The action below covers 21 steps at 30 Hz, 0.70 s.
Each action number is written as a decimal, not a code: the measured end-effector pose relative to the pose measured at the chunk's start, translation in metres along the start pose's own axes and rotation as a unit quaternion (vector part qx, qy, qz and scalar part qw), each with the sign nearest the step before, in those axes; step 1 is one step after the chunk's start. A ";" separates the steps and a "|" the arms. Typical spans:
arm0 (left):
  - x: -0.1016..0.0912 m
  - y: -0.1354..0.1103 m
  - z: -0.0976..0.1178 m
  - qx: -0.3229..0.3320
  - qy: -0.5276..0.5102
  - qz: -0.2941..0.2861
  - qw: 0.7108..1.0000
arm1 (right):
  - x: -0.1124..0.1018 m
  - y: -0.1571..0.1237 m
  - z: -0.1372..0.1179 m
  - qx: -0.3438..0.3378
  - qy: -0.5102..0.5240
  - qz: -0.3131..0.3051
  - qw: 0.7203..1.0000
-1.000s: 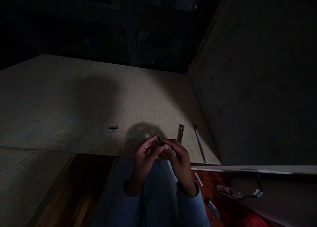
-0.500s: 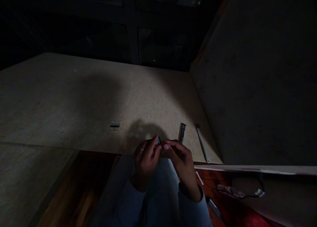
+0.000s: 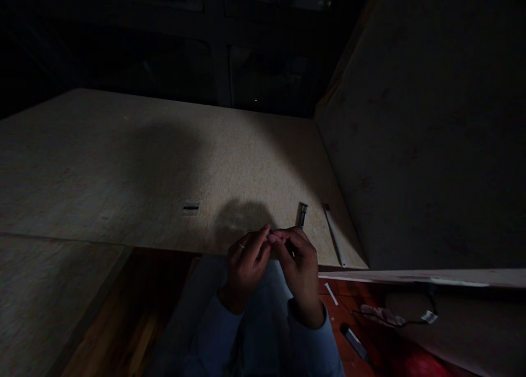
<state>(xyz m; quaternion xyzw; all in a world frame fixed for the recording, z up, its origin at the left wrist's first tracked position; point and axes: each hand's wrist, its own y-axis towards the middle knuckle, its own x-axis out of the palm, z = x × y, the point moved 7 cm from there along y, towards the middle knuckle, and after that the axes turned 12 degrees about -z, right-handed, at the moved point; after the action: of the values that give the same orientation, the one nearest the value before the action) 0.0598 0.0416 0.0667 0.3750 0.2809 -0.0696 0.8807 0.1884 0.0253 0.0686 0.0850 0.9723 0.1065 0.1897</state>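
In front of my lap, at the table's near edge, both hands meet around a small dark piece [image 3: 270, 233], mostly hidden by the fingertips; a teal strip showed on it earlier. My left hand [image 3: 249, 262], with a ring on one finger, pinches it from the left. From the right, the closed thumb and fingers of my right hand [image 3: 298, 256] press at the same spot; whether they grip the piece too is hard to make out. Just beyond my right hand lies a dark razor-like tool [image 3: 303, 215] with a short crosswise head.
A pale slim stick with a dark tip, like a toothbrush [image 3: 336, 235], lies beside the right wall panel [image 3: 431, 147]. On the light marbled table [image 3: 246, 147], a small clear holder with a dark strip [image 3: 191, 207] sits to the left. Below right, a grey-and-black object [image 3: 354, 342] lies on the red floor.
My hands have drawn closer together, and my fingertips now cover most of the small piece. The teal strip no longer shows. The things on the table have stayed put.
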 end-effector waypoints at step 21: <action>0.054 -0.022 -0.033 -0.356 -0.568 -0.263 0.694 | -0.009 -0.001 -0.005 -0.114 -0.007 -0.069 0.991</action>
<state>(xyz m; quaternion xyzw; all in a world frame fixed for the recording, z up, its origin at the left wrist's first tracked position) 0.0825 0.0545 0.0053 -0.1669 -0.1816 -0.3928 0.8860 0.1944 0.0218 0.0755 -0.0039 0.9559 0.2031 0.2120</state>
